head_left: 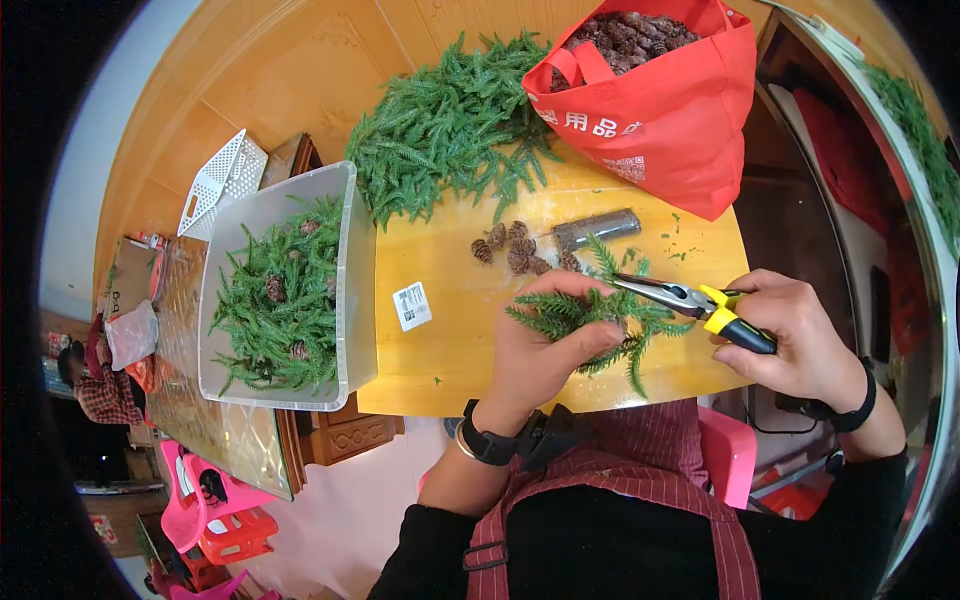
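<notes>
My left hand grips a bunch of green fir-like sprigs over the near edge of a small yellow wooden table. My right hand holds long-nose pliers with yellow and black handles. The pliers' tip points left and touches the sprigs just above my left fingers. Several small brown pine cones lie on the table just beyond the sprigs, beside a dark grey roll.
A heap of green sprigs lies at the table's far side. A red bag full of pine cones stands at the far right. Left of the table, a clear plastic bin holds sprigs with cones. Pink stools stand lower left.
</notes>
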`<act>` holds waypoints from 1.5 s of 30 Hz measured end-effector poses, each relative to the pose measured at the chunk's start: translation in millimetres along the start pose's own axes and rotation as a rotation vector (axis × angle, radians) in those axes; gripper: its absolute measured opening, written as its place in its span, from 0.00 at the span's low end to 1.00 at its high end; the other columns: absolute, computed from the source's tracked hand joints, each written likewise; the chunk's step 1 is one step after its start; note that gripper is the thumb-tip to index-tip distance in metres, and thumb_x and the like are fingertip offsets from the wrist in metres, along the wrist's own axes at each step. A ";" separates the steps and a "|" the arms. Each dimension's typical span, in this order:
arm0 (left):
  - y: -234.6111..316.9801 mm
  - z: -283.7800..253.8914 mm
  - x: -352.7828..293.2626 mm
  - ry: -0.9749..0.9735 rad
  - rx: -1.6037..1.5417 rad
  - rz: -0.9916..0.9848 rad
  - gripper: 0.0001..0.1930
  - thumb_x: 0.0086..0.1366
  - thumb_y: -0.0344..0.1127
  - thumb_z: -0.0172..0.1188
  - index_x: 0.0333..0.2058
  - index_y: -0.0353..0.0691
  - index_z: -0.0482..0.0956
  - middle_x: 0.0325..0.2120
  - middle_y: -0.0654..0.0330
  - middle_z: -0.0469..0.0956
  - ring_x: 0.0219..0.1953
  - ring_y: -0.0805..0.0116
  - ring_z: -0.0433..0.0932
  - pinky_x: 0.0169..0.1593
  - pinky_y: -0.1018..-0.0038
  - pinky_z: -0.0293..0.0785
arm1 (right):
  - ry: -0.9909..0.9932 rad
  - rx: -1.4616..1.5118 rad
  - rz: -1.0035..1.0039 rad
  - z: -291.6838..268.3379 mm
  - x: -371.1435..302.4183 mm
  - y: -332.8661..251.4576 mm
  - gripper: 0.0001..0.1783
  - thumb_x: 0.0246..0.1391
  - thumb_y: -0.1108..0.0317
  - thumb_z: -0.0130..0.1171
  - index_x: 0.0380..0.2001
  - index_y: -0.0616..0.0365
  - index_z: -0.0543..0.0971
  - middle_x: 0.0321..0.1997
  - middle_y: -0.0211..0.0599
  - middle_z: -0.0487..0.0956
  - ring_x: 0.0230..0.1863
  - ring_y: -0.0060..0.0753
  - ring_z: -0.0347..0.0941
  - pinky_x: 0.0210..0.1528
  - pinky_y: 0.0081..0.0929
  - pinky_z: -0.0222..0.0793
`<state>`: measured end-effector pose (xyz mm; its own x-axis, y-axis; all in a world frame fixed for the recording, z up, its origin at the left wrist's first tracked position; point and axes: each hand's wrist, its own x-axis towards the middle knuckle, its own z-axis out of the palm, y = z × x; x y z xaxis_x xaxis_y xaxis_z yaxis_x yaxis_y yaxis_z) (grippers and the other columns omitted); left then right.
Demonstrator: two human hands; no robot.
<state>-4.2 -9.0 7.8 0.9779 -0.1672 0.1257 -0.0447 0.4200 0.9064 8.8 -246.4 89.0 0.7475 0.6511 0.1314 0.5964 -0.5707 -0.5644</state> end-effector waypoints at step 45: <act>0.7 6.3 1.2 0.016 -0.084 -0.016 0.15 0.49 0.21 0.61 0.36 0.36 0.67 0.30 0.63 0.71 0.34 0.74 0.73 0.35 0.81 0.69 | 0.080 -0.017 -0.007 6.0 -17.0 -12.3 0.14 0.37 0.65 0.62 0.13 0.61 0.69 0.14 0.43 0.69 0.22 0.47 0.68 0.38 0.36 0.67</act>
<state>-4.4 -14.5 11.2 0.9815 -0.1604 0.1041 -0.0123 0.4905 0.8714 -13.0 -247.5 88.8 0.7639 0.6135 0.2000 0.6059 -0.5754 -0.5494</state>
